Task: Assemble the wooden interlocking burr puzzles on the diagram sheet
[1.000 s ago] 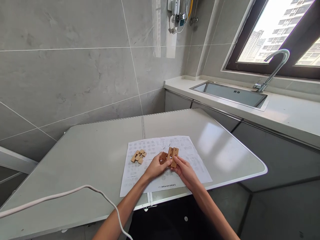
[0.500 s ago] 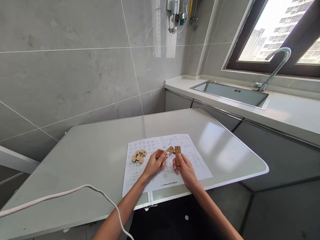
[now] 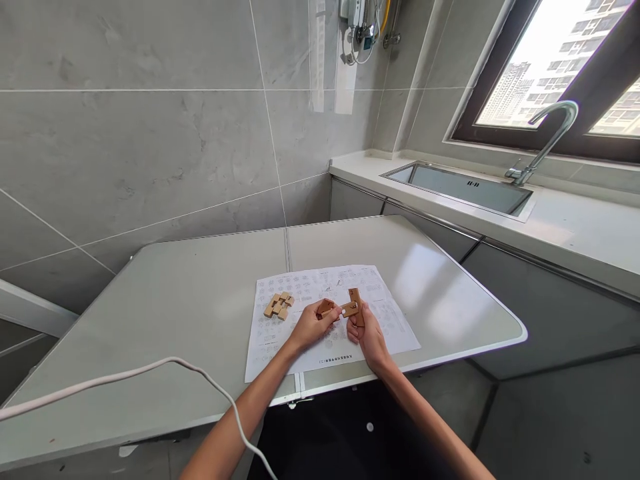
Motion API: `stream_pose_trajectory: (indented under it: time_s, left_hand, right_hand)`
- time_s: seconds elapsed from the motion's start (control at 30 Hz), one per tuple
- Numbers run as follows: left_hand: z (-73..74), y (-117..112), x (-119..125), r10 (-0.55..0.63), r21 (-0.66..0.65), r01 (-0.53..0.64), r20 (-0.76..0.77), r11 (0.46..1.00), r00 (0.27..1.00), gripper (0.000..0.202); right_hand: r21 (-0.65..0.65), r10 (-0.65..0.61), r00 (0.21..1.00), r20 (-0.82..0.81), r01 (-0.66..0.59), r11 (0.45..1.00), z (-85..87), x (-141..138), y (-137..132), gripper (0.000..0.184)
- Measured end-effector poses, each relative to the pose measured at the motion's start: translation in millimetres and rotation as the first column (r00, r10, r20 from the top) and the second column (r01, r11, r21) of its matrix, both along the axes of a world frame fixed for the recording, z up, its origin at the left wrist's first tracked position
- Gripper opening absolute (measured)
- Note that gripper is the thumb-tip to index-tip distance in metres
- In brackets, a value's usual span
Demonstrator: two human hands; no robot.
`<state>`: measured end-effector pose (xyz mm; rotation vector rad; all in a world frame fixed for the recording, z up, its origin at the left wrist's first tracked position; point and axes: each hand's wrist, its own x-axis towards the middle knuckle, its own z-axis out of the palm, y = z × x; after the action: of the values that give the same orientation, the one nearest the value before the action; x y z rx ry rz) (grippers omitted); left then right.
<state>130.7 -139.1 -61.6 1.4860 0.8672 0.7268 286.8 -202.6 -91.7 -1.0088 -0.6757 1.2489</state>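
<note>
Wooden blocks, tan and squared off, sit in both hands above a printed sheet (image 3: pixel 330 313) on the smooth pale grey surface (image 3: pixel 175 320). The left hand (image 3: pixel 310 327) pinches a short notched block (image 3: pixel 326 307) between thumb and fingers. The right hand (image 3: pixel 367 333) grips an upright flat bar (image 3: pixel 357 305) with a dark number near its top; a smaller cross piece (image 3: pixel 349 309) runs sideways from it toward the left hand's block, and I cannot tell whether the two touch. Further left on the sheet lies a cluster of joined blocks (image 3: pixel 279 305), well apart from the hands. A white cable (image 3: pixel 150 370) curves across the near edge. Behind, matte grey tiles, a steel sink (image 3: pixel 460 187) and a curved tap (image 3: pixel 547 137).
</note>
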Motion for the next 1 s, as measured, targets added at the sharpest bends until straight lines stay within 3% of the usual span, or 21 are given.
stream_pose_trajectory:
  time_s: [0.53, 1.0]
  left_hand:
    - [-4.8, 3.9, -6.2, -0.012, -0.007, 0.012, 0.033, 1.000, 0.999, 0.043]
    - [-1.4, -0.6, -3.7, -0.047, -0.011, 0.048, 0.067, 0.999, 0.997, 0.047]
  right_hand:
    - [0.026, -0.010, 0.988, 0.156, 0.006, 1.000, 3.0, -9.8, -9.2, 0.058]
    - [0.014, 0.017, 0.938, 0.345, -0.023, 1.000, -3.6, -14.6, -11.7, 0.078]
